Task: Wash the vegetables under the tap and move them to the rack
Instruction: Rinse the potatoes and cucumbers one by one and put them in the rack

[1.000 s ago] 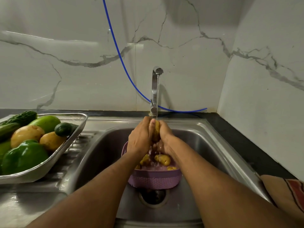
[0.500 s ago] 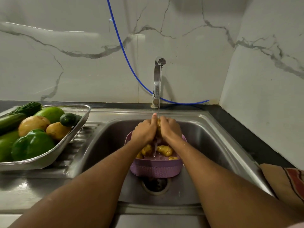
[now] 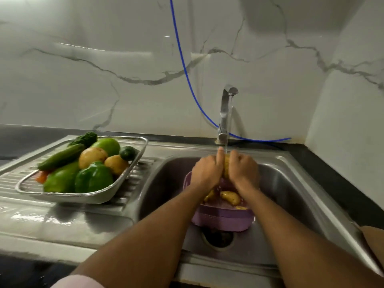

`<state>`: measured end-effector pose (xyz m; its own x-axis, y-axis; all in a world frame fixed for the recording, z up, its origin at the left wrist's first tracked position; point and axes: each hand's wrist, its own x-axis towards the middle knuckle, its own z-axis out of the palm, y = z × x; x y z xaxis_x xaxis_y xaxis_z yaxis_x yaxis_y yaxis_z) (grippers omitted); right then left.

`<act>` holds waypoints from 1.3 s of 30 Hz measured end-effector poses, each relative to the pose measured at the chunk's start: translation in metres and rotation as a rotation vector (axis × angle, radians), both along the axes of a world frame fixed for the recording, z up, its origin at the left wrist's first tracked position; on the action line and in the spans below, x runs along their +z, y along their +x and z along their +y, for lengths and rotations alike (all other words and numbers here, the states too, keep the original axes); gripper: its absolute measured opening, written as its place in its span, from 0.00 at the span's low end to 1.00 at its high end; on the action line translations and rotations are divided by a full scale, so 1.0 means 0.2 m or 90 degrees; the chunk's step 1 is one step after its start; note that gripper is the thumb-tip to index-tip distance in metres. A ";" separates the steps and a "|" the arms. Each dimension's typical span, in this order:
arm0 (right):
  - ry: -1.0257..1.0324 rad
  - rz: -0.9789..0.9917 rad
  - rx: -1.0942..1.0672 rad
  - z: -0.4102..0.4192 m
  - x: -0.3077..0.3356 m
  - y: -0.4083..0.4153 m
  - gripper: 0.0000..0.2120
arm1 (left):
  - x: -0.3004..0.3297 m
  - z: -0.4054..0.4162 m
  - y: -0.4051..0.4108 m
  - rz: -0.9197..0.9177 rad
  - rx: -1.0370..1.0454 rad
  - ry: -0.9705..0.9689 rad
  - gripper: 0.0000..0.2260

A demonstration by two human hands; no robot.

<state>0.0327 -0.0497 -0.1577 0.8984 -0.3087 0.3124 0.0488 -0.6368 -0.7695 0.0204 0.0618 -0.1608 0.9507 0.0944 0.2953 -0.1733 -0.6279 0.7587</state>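
Water runs from the steel tap [image 3: 225,113] onto a yellow potato [image 3: 226,165] that I hold between both hands over the sink. My left hand [image 3: 205,169] and my right hand [image 3: 244,170] are both closed around it, so most of it is hidden. Below them a purple basket [image 3: 222,219] stands in the sink basin [image 3: 291,183] with more potatoes [image 3: 229,197] in it. On the left drainboard a steel rack [image 3: 126,179] holds green peppers [image 3: 93,178], potatoes, cucumbers and other green vegetables.
A blue hose [image 3: 182,59] hangs down the marble wall and runs behind the tap. The sink drain [image 3: 218,238] lies in front of the basket. A brown cloth [image 3: 374,242] lies at the right edge. The drainboard in front of the rack is wet.
The view has swung left and back, so the rack and sink now sit further right. My hands stay closed on the potato under the stream.
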 end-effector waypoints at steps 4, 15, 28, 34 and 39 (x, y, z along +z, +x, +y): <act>0.002 0.232 0.030 -0.07 -0.11 -0.01 0.26 | -0.08 -0.03 -0.04 0.175 -0.133 0.023 0.24; 0.271 0.290 0.187 -0.07 -0.04 -0.05 0.30 | 0.24 0.27 -0.06 0.040 -0.134 0.106 0.25; 0.021 0.323 0.228 -0.14 -0.17 0.05 0.12 | 0.77 1.21 0.06 0.009 0.050 0.169 0.23; 0.004 0.322 0.238 -0.14 -0.19 0.09 0.12 | 0.59 1.36 0.07 0.140 0.113 0.195 0.22; 0.010 0.333 0.242 -0.15 -0.21 0.09 0.12 | 0.52 1.35 0.11 0.181 0.131 0.220 0.22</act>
<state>0.0505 -0.0796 -0.1993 0.9783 0.0605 -0.1979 -0.1147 -0.6372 -0.7621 0.0419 0.3318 -0.0559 0.9703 0.2305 0.0735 0.1642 -0.8505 0.4997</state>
